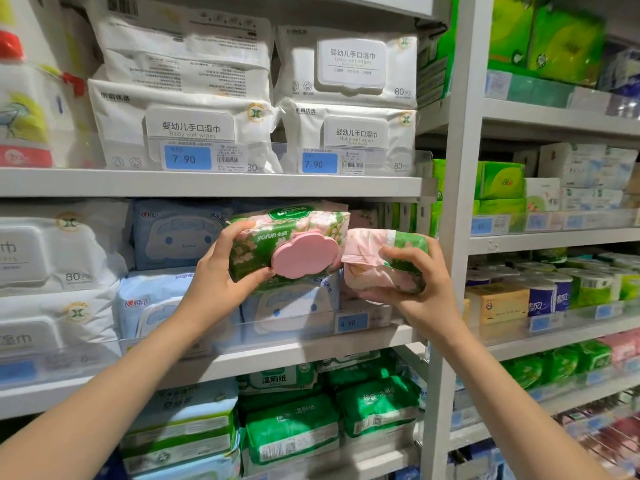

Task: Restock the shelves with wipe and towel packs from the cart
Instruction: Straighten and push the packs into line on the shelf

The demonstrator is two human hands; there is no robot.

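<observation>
The grey upright post [462, 209] divides two runs of shelving. Left of the post, on the shelf above, white baby wipe packs [187, 126] are stacked in two columns. Lower down, left of the post, blue wipe packs [173, 237] fill the middle shelf [311, 348]. In front of them, off the shelf, a floral wipe pack [252, 252] is held with its pink cloud-shaped lid [304, 254] facing out. A second floral pack [370, 247] is held end-on just left of the post, touching the first. The left hand [221, 271] has its grip clamped round the first pack's left end, thumb below. The right hand [422, 289] has its grip curled round the second pack. A blue price tag [351, 322] sits on the middle shelf's edge, left of the post.
</observation>
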